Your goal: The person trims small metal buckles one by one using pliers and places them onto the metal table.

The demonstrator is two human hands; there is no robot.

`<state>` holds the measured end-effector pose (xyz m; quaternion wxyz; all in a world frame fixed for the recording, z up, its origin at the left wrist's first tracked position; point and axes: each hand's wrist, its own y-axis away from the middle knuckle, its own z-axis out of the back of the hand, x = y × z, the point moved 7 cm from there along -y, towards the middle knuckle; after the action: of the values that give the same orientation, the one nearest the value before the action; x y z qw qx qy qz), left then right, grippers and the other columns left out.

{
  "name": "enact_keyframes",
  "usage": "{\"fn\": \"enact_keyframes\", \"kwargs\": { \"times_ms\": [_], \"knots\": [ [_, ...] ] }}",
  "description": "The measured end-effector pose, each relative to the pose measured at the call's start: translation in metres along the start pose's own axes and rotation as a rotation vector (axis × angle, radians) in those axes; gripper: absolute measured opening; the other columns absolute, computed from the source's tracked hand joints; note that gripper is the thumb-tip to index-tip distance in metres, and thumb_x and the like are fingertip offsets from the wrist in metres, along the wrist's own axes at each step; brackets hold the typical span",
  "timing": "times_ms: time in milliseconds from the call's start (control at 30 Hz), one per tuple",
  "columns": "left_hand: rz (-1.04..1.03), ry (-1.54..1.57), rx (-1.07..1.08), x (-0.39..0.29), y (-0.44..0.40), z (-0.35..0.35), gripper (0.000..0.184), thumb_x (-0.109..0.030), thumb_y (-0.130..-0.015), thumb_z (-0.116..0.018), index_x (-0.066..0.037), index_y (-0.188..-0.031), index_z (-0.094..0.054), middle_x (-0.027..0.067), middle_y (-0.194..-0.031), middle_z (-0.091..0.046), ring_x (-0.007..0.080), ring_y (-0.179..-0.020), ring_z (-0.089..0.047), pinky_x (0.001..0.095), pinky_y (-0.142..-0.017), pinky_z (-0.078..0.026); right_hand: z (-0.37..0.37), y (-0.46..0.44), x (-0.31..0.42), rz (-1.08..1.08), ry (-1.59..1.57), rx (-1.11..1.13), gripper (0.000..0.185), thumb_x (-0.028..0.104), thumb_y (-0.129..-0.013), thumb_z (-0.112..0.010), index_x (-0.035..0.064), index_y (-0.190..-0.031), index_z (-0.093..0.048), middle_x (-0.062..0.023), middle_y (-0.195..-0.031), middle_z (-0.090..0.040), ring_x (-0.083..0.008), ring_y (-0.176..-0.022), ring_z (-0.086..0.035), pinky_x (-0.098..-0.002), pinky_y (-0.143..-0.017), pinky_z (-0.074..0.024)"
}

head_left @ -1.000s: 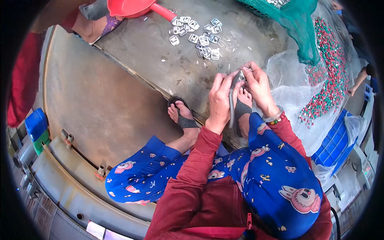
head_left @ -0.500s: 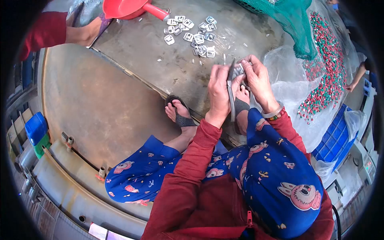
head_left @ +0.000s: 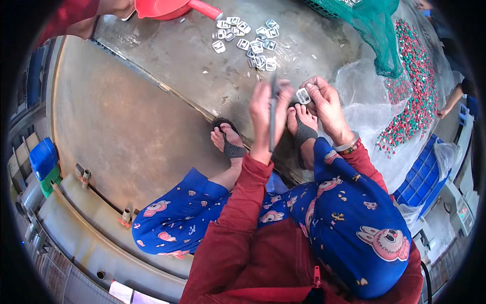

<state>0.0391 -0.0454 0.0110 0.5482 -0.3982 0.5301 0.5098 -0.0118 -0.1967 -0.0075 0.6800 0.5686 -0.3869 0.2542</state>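
Observation:
My left hand (head_left: 267, 109) is closed around a long, thin, dark-grey metal tool (head_left: 273, 114), held nearly upright; motion smears its edges, and I cannot tell its exact kind. To the right, above my sandalled foot, my right hand (head_left: 325, 104) pinches a small silver metal piece (head_left: 302, 96) between thumb and fingers. That piece is a rounded square with a dark opening in its face. The tool and the piece are apart. Beyond both hands, several similar silver pieces (head_left: 256, 46) lie loosely scattered on the grey surface (head_left: 172, 55).
A red long-handled scoop (head_left: 162, 7) sits at the top, near another person's leg. Green netting (head_left: 372, 35) hangs at upper right beside clear plastic sheeting (head_left: 349, 76) and a heap of red and green bits (head_left: 415, 86). A blue crate (head_left: 417, 177) stands at right.
My left hand and the tool have moved left, away from the silver piece. The piece in my right hand now shows its face. The other person's foot has shifted up, mostly out of view.

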Motion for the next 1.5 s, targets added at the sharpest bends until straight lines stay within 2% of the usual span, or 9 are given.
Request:
{"fn": "enact_keyframes", "kwargs": {
  "times_ms": [67, 300, 567, 833, 1033, 1133, 1167, 1233, 1500],
  "knots": [
    [-0.048, -0.095, 0.08, -0.005, 0.011, -0.014, 0.019, -0.013, -0.082, -0.068, -0.004, -0.099, -0.066, 0.0044, -0.079, -0.055, 0.0118, -0.068, -0.053, 0.0272, -0.06, -0.044, -0.008, 0.004, 0.003, -0.032, -0.115, -0.023, 0.014, 0.018, -0.097, -0.047, 0.0058, -0.093, -0.052, 0.0044, -0.072, -0.051, 0.0, -0.057, -0.041, -0.0164, -0.048, -0.0316],
    [-0.246, -0.243, 0.071, -0.023, 0.021, -0.026, 0.012, -0.006, -0.081, -0.063, 0.002, -0.086, -0.055, 0.0174, -0.084, -0.05, 0.0348, -0.07, -0.055, 0.0403, -0.059, -0.045, -0.004, 0.0, -0.001, 0.065, 0.077, -0.078, 0.016, 0.014, -0.094, -0.047, -0.0006, -0.092, -0.054, -0.0048, -0.076, -0.06, -0.0105, -0.071, -0.056, -0.0266, -0.064, -0.0451],
    [0.038, -0.087, 0.108, 0.012, 0.013, -0.033, 0.012, -0.006, -0.082, -0.059, 0.003, -0.087, -0.053, 0.0203, -0.087, -0.05, 0.0369, -0.071, -0.055, 0.0415, -0.061, -0.044, 0.002, 0.0, -0.001, 0.15, 0.402, -0.124, 0.023, 0.019, -0.094, -0.045, -0.0018, -0.091, -0.056, -0.0164, -0.075, -0.062, -0.0253, -0.071, -0.061, -0.0373, -0.066, -0.0461],
    [-0.179, -0.238, -0.083, -0.009, 0.023, -0.021, 0.013, -0.009, -0.081, -0.066, 0.0, -0.088, -0.06, 0.0135, -0.084, -0.055, 0.0294, -0.071, -0.058, 0.0381, -0.063, -0.046, 0.003, -0.002, -0.008, 0.096, 0.145, -0.126, 0.023, 0.019, -0.093, -0.046, -0.0016, -0.091, -0.057, -0.0079, -0.068, -0.057, -0.0119, -0.064, -0.052, -0.0292, -0.06, -0.0429],
    [-0.051, -0.207, -0.036, 0.003, 0.022, -0.022, 0.021, -0.01, -0.077, -0.07, 0.0, -0.091, -0.059, 0.0125, -0.084, -0.056, 0.0249, -0.073, -0.058, 0.0358, -0.065, -0.046, -0.001, 0.006, 0.012, 0.193, 0.47, -0.142, 0.022, 0.019, -0.092, -0.047, -0.0011, -0.097, -0.055, -0.0212, -0.085, -0.062, -0.0363, -0.079, -0.061, -0.0414, -0.07, -0.0461],
    [-0.003, -0.201, -0.095, 0.02, 0.019, -0.02, 0.018, -0.014, -0.08, -0.065, 0.0, -0.089, -0.058, 0.0132, -0.082, -0.056, 0.0251, -0.073, -0.056, 0.037, -0.066, -0.045, -0.001, 0.003, -0.002, 0.349, 0.724, -0.125, 0.028, 0.019, -0.091, -0.048, -0.0011, -0.109, -0.055, -0.0266, -0.099, -0.057, -0.0425, -0.092, -0.055, -0.0465, -0.079, -0.0447],
    [0.023, -0.191, -0.069, 0.022, 0.021, -0.023, 0.017, -0.017, -0.082, -0.064, -0.001, -0.087, -0.058, 0.0118, -0.077, -0.056, 0.0237, -0.072, -0.056, 0.0359, -0.065, -0.044, -0.008, 0.014, -0.006, 0.821, 0.968, -0.299, 0.025, 0.019, -0.091, -0.047, -0.0011, -0.104, -0.055, -0.0265, -0.092, -0.057, -0.0435, -0.084, -0.055, -0.0482, -0.071, -0.0446],
    [0.174, -0.071, -0.009, 0.026, 0.022, -0.033, 0.022, -0.023, -0.085, -0.062, -0.001, -0.082, -0.059, 0.0124, -0.07, -0.056, 0.0253, -0.066, -0.056, 0.0375, -0.062, -0.044, 0.0, 0.003, 0.005, 0.432, 0.58, -0.174, 0.018, 0.017, -0.09, -0.045, 0.0008, -0.095, -0.053, -0.0259, -0.078, -0.055, -0.0444, -0.069, -0.054, -0.0503, -0.057, -0.04],
    [-0.28, -0.232, -0.056, -0.033, 0.014, -0.044, 0.016, -0.015, -0.086, -0.058, -0.002, -0.095, -0.056, 0.0199, -0.088, -0.052, 0.0405, -0.08, -0.054, 0.0456, -0.067, -0.044, 0.011, 0.01, 0.048, 0.46, 0.464, -0.36, 0.02, 0.018, -0.091, -0.047, -0.0011, -0.089, -0.052, -0.0243, -0.079, -0.061, -0.0426, -0.074, -0.06, -0.0449, -0.066, -0.0471]
  ]
}}
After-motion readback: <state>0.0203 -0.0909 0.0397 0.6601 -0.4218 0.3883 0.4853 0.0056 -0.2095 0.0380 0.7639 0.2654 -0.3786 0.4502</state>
